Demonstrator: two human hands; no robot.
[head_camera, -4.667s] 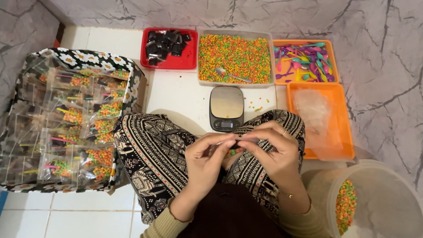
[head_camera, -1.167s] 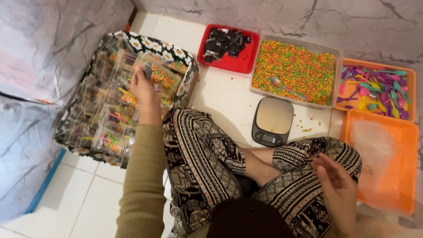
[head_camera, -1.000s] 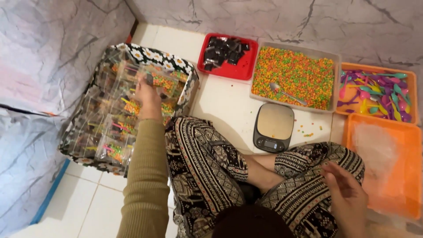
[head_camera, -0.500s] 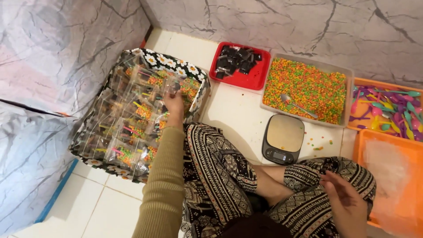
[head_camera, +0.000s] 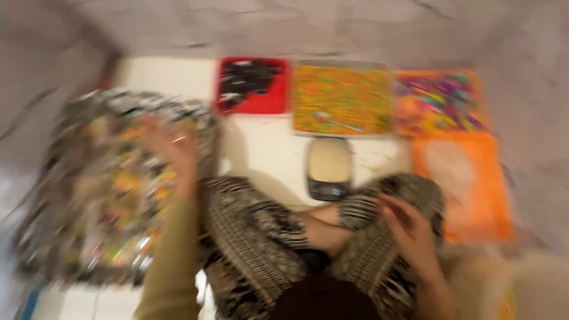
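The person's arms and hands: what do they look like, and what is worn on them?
The left arm wears a long olive-green sleeve reaching to the wrist. The left hand and right hand are bare, with no gloves. The picture is too blurred to show rings or other detail.

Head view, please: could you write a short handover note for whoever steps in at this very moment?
The frame is blurred, so fine detail is lost.
Left hand: stretched out over the basket of filled packets, at its near right edge; whether it holds anything cannot be told.
Right hand: resting on the right knee, apparently empty.
Ahead on the floor: red tray, tray of coloured bits, scale, two orange trays.
Done: many packets lie in the basket.
Left: the tray of coloured bits is still full.
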